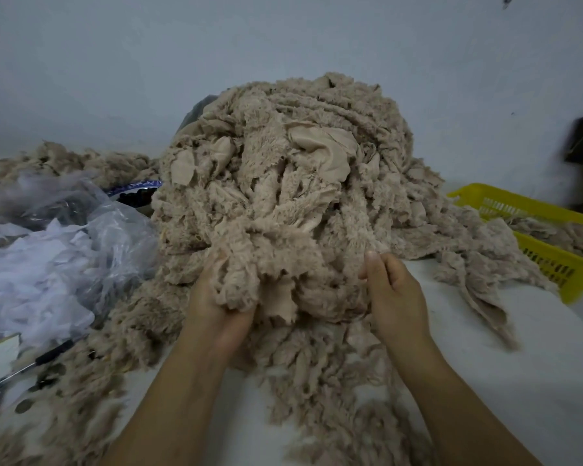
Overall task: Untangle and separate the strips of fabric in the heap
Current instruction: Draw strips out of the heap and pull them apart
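— Fabric heap (283,169) right in the middle of the white table (535,364): beige, fluffy, piled high toward the far edge, loose ends trailing down to the near edge.

— And the 2 hands?

— Both at the heap's near side. Left hand (216,307) is palm up under a bunch of strips (249,284), fingers curled up into it, a full grip.

— The right one?

— Right hand (394,294) is just beside that same bunch, thumb upright against the fluffy edge, fingers curled in. It pinches the edge of the strips between thumb and forefinger.

— What's around them?

— Yellow basket (552,264) at the right edge, more beige fabric inside, and the heap spills against its rim. Clear plastic bag (115,230) of white scraps at the left edge, touching the heap. A pen (24,368) lies toward the near-left corner. A smaller beige pile (64,159) sits at the far-left corner.
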`<state>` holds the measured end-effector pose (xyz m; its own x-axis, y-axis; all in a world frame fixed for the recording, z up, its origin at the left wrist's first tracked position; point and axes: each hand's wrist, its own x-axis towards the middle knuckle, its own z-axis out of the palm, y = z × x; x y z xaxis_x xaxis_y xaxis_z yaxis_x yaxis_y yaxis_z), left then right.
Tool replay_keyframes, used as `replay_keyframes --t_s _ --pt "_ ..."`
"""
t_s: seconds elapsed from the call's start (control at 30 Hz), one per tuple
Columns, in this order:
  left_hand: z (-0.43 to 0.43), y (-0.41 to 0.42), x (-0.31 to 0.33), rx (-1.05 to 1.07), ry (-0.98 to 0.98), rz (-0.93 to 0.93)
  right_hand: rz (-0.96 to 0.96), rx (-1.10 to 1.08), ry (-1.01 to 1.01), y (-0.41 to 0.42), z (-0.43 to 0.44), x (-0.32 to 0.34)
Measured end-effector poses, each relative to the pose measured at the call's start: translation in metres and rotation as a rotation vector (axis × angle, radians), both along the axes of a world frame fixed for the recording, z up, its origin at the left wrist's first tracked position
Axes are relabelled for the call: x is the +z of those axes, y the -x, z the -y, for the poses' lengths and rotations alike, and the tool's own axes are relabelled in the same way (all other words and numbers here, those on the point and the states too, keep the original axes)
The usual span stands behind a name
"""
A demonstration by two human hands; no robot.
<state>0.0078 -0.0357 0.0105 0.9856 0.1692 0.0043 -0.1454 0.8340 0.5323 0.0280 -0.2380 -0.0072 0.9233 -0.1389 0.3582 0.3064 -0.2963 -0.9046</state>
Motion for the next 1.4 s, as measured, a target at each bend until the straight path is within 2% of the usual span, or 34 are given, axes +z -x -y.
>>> replay_keyframes --t_s 0.07,0.13,0.2,0.27,0.37,0.5,0.6,0.7,0.77,0.87,0.93,0.97,1.03,1.1,1.17,1.23,1.27,1.33,1.37,1.4 --pt "0.003 -0.001 -0.003 -0.024 0.062 0.014 -0.015 0.109 -0.042 0.005 -0.002 0.0" --pt "0.008 -0.001 -0.004 -0.046 0.037 0.021 -0.035 0.292 -0.039 0.01 -0.009 -0.001" --pt "0.014 0.001 -0.003 -0.095 -0.018 0.044 -0.085 0.46 0.017 0.015 -0.021 -0.005" --pt "0.02 0.005 0.0 -0.141 -0.027 0.038 -0.114 0.539 0.109 0.019 -0.032 -0.011" --pt "0.016 0.004 -0.002 -0.13 0.058 0.017 -0.054 0.461 0.239 0.016 -0.034 -0.014" --pt "0.003 -0.002 -0.004 -0.025 0.208 0.022 -0.044 0.433 0.094 0.011 -0.021 -0.007" --pt "-0.003 -0.006 -0.005 0.046 0.191 -0.012 -0.031 0.415 0.033 0.011 -0.018 -0.004" --pt "-0.016 -0.009 -0.003 0.093 0.17 -0.042 -0.133 0.337 -0.15 0.008 -0.011 0.0" --pt "-0.016 -0.008 -0.002 0.091 0.144 -0.046 -0.146 0.311 -0.173 0.008 -0.005 0.003" --pt "0.002 -0.002 -0.001 0.008 0.002 -0.015 0.101 0.369 -0.08 0.016 -0.011 0.008" --pt "0.013 0.002 -0.002 -0.047 -0.17 0.027 0.226 0.353 0.004 0.017 -0.017 0.006" --pt "0.017 0.004 -0.001 -0.061 -0.265 0.051 0.204 0.36 0.055 0.018 -0.021 0.007" --pt "0.024 0.003 -0.005 -0.059 -0.525 0.078 0.016 0.476 0.099 0.02 -0.027 0.004" --pt "0.032 0.004 -0.009 -0.057 -0.773 0.087 -0.006 0.529 0.156 0.022 -0.031 -0.004" --pt "0.035 0.005 -0.012 -0.101 -0.817 0.074 0.015 0.524 0.161 0.021 -0.031 -0.004" --pt "0.034 0.007 -0.01 -0.093 -0.787 0.107 -0.057 0.4 -0.029 0.015 -0.025 0.006" --pt "0.033 0.007 -0.01 -0.023 -0.839 0.122 -0.088 0.318 -0.242 0.01 -0.017 0.012" --pt "0.028 0.006 -0.012 0.213 -0.995 0.129 -0.079 0.297 -0.841 -0.003 0.004 0.023" --pt "0.026 0.005 -0.012 0.326 -1.049 0.101 -0.078 0.269 -1.013 -0.007 0.011 0.024" --pt "0.024 0.003 -0.013 0.419 -1.085 0.06 -0.12 0.249 -1.056 -0.009 0.016 0.024"
